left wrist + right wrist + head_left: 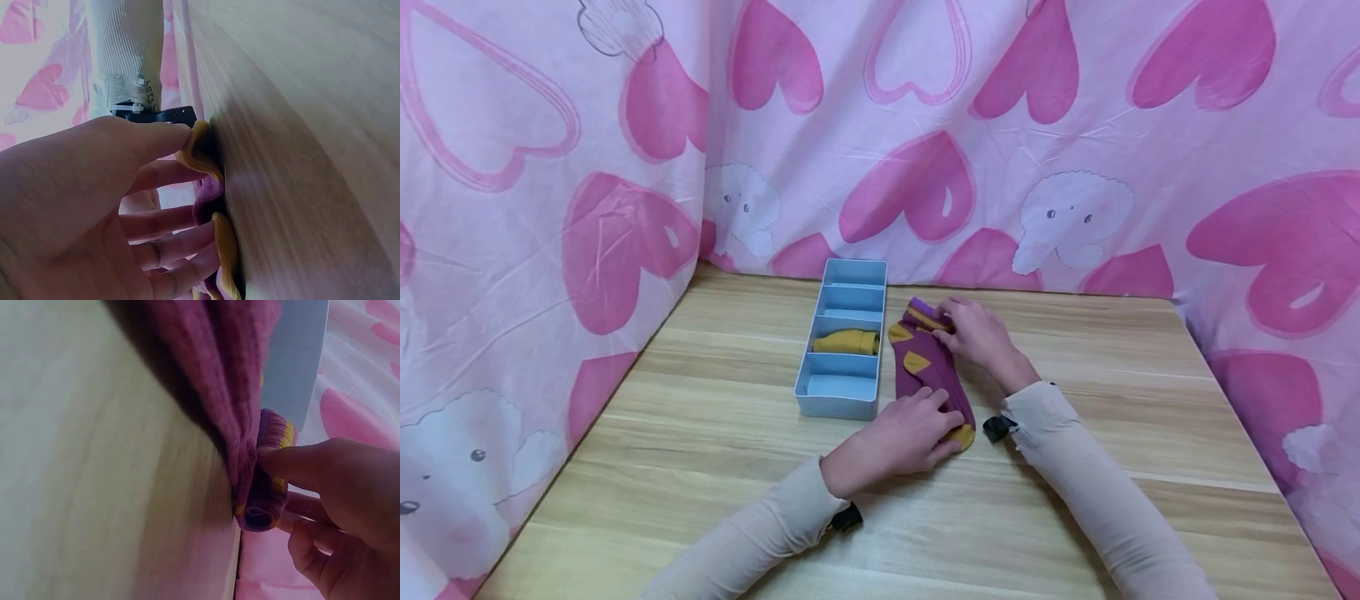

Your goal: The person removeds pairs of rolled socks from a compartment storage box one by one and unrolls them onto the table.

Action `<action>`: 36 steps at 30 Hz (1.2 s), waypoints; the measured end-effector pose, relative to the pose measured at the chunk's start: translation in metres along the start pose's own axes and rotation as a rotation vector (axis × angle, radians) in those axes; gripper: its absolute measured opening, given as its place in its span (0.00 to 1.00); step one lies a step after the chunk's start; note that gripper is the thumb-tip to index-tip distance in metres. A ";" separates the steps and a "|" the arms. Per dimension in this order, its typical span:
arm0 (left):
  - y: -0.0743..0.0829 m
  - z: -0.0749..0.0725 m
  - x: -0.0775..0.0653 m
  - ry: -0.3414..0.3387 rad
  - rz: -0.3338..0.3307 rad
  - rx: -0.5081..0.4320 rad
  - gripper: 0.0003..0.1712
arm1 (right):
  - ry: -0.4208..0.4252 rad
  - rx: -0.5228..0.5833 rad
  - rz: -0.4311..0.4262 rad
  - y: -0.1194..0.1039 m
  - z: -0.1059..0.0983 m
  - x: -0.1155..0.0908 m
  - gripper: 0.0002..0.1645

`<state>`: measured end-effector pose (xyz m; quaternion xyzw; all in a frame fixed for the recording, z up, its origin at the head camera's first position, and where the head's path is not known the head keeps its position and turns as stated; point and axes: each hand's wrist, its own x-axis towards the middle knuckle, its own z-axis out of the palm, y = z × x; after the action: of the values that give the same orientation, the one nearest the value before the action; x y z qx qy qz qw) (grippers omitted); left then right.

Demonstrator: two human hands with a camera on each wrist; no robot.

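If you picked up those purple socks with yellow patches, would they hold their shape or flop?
The socks would probably flop: their edges ripple by the left hand. The ribbed knit suggests they're light and not slippery. The rolled end that the right hand pinches might loosen if released, since no fastening shows.

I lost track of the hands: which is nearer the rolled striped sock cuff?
The right hand, which holds the rolled striped cuff at the far end of the maroon socks. The left hand is farther, touching their near, mustard toe end.
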<state>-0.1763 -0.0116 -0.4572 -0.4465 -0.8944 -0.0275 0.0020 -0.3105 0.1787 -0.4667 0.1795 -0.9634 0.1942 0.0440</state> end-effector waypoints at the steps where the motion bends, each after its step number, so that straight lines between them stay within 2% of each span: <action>1: 0.000 0.000 0.000 -0.002 0.001 -0.007 0.19 | -0.001 0.001 0.000 0.000 0.000 0.000 0.17; 9: 0.001 -0.002 0.000 -0.027 0.010 -0.043 0.20 | -0.022 -0.009 -0.005 0.000 -0.004 0.009 0.17; 16: 0.001 -0.002 -0.001 -0.035 0.010 -0.063 0.20 | 0.000 0.009 -0.011 0.004 -0.004 0.014 0.09; 25: 0.002 -0.003 -0.002 -0.051 0.005 -0.090 0.19 | -0.067 0.004 0.012 0.014 -0.001 0.014 0.19; 36: 0.003 -0.003 -0.001 -0.072 -0.016 -0.109 0.20 | -0.069 0.029 0.020 0.017 -0.004 0.020 0.17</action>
<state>-0.1735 -0.0104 -0.4544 -0.4396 -0.8945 -0.0601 -0.0549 -0.3353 0.1882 -0.4661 0.1770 -0.9632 0.2024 0.0062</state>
